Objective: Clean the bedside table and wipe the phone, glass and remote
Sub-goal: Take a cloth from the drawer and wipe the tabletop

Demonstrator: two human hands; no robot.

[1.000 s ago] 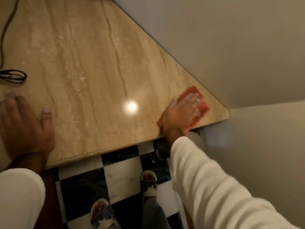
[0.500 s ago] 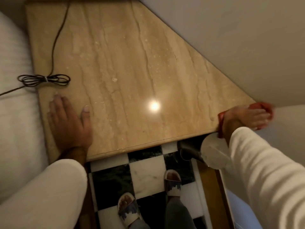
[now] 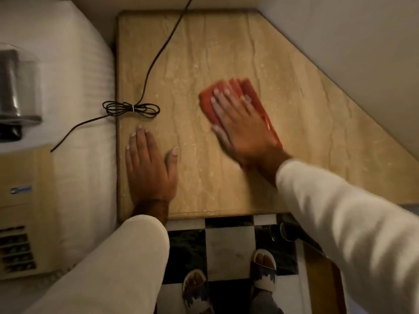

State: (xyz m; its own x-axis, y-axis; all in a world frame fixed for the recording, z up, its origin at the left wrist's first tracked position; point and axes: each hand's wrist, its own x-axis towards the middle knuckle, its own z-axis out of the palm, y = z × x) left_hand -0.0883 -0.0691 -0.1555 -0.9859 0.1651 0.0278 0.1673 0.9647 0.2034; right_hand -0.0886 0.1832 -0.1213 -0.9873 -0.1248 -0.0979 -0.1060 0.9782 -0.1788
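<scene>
The beige marble top of the bedside table (image 3: 226, 53) fills the middle of the head view. My right hand (image 3: 240, 125) presses flat on a red cloth (image 3: 248, 86) near the table's centre, blurred by motion. My left hand (image 3: 149, 166) lies palm down on the table's front left part, fingers apart, holding nothing. A clear glass (image 3: 20, 87) lies on the white bed at the far left. A beige desk phone (image 3: 25, 200) sits on the bed below it. Between them shows a dark object (image 3: 10, 132) that may be the remote.
A black cable with a tied coil (image 3: 131, 108) runs from the table's back across its left edge onto the bed (image 3: 79, 64). A wall (image 3: 351, 41) borders the table's slanted right side. Below are a checkered floor (image 3: 226, 250) and my slippered feet.
My right hand has swept the red cloth from the table's right corner back to its centre. The view has shifted, bringing the bed, glass and phone into sight. My left hand has stayed put.
</scene>
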